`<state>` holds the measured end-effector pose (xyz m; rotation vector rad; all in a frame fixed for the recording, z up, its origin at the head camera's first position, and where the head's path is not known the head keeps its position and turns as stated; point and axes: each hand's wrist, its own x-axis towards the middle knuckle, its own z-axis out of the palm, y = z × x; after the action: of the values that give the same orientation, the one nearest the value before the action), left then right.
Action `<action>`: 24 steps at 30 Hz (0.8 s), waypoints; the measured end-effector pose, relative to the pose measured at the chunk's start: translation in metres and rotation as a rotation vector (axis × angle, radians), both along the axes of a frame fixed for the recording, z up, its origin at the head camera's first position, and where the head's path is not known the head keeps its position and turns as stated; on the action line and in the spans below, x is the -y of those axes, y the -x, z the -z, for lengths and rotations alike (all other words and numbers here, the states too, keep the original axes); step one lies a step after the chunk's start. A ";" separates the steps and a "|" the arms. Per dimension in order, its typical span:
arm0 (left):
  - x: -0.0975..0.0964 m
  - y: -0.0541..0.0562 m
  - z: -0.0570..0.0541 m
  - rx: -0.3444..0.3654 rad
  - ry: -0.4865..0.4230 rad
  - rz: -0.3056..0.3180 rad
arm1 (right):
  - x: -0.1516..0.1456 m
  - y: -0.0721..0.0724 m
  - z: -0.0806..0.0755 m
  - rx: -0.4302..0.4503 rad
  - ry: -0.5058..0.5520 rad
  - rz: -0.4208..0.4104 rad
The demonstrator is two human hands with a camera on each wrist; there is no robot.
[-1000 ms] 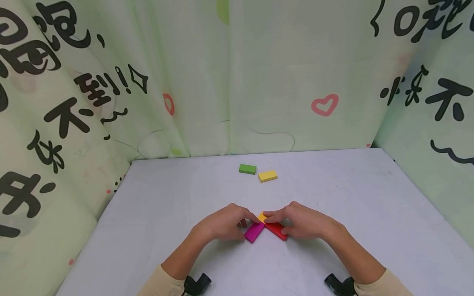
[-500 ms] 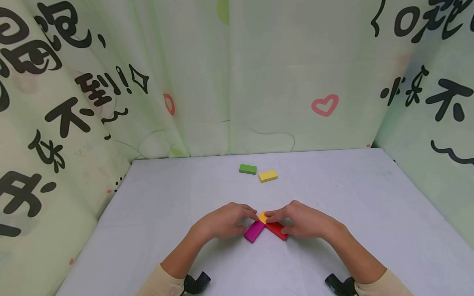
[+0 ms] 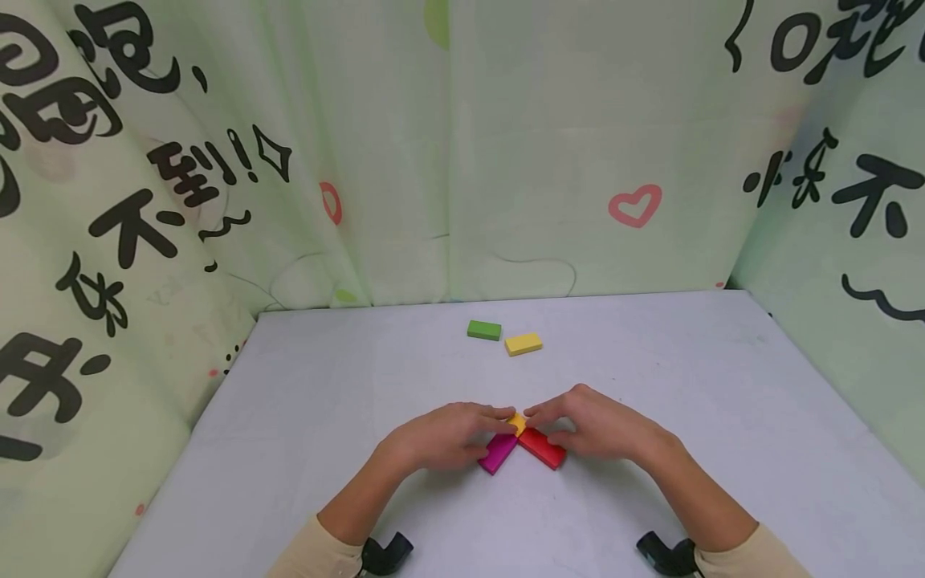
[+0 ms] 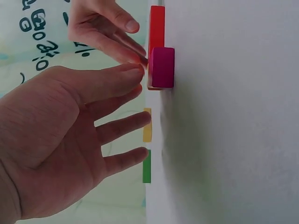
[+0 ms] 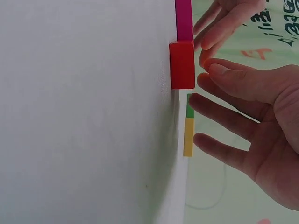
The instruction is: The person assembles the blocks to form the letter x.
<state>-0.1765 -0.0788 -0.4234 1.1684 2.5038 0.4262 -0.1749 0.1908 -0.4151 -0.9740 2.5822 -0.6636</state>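
Three flat blocks meet at one end on the white table in the head view: a magenta block, a red block and an orange block between their far ends. My left hand lies over the outer side of the magenta block, its fingertips at the orange one. In the left wrist view its fingers are extended, with the thumb close to the magenta block. My right hand hovers beside the red block, fingers loosely bent, index fingertip near the orange block's right side. The right wrist view shows them spread behind the red block.
Farther back on the table lie a green block and a yellow block, close together. A pale green curtain with black characters and hearts hangs behind and along both sides.
My left fingers have shifted right, over the orange block. My right hand has lifted its fingers off the red and orange blocks, uncovering more of the red one.
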 end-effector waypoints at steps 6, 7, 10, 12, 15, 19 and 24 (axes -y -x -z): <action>-0.003 -0.003 0.002 0.012 0.080 0.000 | -0.002 0.002 -0.001 -0.004 -0.009 0.003; -0.003 -0.003 0.002 0.015 0.093 -0.004 | -0.002 0.002 -0.001 -0.004 -0.012 0.004; -0.003 -0.004 0.002 0.026 0.108 -0.010 | -0.004 0.004 0.000 -0.010 -0.014 0.005; -0.003 -0.004 0.002 0.031 0.107 -0.009 | -0.005 0.005 0.001 -0.016 -0.015 0.008; -0.003 -0.004 0.002 0.030 0.095 -0.003 | -0.007 0.006 0.002 -0.028 -0.013 0.008; -0.002 -0.003 0.003 0.021 0.084 0.004 | -0.007 0.006 0.003 -0.036 -0.003 0.001; -0.003 -0.004 0.003 0.018 0.088 0.002 | -0.008 0.007 0.003 -0.020 -0.009 0.022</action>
<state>-0.1727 -0.0754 -0.4263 1.1281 2.4789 0.3212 -0.1818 0.1986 -0.4179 -0.9549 2.6148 -0.6510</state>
